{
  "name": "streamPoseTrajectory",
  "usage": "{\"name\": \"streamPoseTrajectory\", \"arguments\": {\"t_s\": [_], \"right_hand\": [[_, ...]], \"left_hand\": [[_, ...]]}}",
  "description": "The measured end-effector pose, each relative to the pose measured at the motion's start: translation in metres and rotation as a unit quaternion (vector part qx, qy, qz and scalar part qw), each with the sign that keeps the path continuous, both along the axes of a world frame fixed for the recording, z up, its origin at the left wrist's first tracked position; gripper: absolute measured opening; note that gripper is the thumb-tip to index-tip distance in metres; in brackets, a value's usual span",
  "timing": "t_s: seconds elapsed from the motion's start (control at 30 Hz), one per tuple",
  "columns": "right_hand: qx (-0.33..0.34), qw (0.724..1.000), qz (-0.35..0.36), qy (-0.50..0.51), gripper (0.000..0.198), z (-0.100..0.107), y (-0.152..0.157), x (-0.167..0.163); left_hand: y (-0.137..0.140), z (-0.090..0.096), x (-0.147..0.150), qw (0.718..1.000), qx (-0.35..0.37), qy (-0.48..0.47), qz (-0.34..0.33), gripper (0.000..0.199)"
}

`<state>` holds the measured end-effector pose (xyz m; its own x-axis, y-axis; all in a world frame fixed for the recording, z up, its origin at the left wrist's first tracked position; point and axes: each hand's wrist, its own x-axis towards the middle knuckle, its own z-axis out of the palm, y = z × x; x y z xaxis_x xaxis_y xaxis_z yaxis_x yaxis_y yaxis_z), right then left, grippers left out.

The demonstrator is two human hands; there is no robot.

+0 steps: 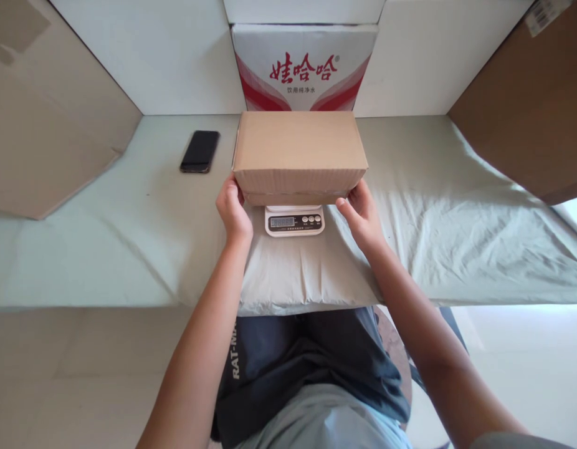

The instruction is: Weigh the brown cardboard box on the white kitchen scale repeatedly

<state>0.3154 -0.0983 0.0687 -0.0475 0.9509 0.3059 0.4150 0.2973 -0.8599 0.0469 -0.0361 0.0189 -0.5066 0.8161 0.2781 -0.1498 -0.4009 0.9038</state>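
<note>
A plain brown cardboard box [298,153] rests on a small white digital scale [295,221], whose display and buttons stick out under the box's near edge. My left hand [232,209] grips the box's near left corner. My right hand [362,212] holds the near right corner, fingers under the edge. The scale stands on a pale green cloth [129,237] that covers the table.
A black phone [200,151] lies on the cloth at the back left. Behind the box stands a white and red carton [303,65] with printed characters. Large brown cardboard sheets lean at the left [45,106] and right [531,106].
</note>
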Motion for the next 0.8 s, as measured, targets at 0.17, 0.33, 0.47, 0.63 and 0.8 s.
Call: {"name": "streamPoseTrajectory", "arguments": {"t_s": [0.17,0.33,0.47,0.63,0.8], "right_hand": [[0.001,1.000,0.003,0.030,0.104,-0.004,0.001,0.001],[0.008,0.999,0.013,0.050,0.104,-0.003,0.001,0.001],[-0.011,1.000,0.003,0.023,0.110,0.001,0.000,0.000],[-0.005,0.999,0.015,0.033,0.110,0.006,-0.002,-0.001],[-0.013,1.000,0.004,0.017,0.111,0.009,-0.002,-0.002]], "left_hand": [[-0.001,0.003,0.000,1.000,0.003,0.013,0.003,0.056],[-0.004,0.006,0.000,0.999,-0.003,0.038,0.006,0.057],[-0.004,0.006,-0.001,0.999,-0.004,0.050,0.008,0.057],[-0.004,0.004,-0.002,0.999,0.000,0.050,0.010,0.053],[-0.004,0.003,-0.002,0.999,0.008,0.051,0.004,0.052]]}}
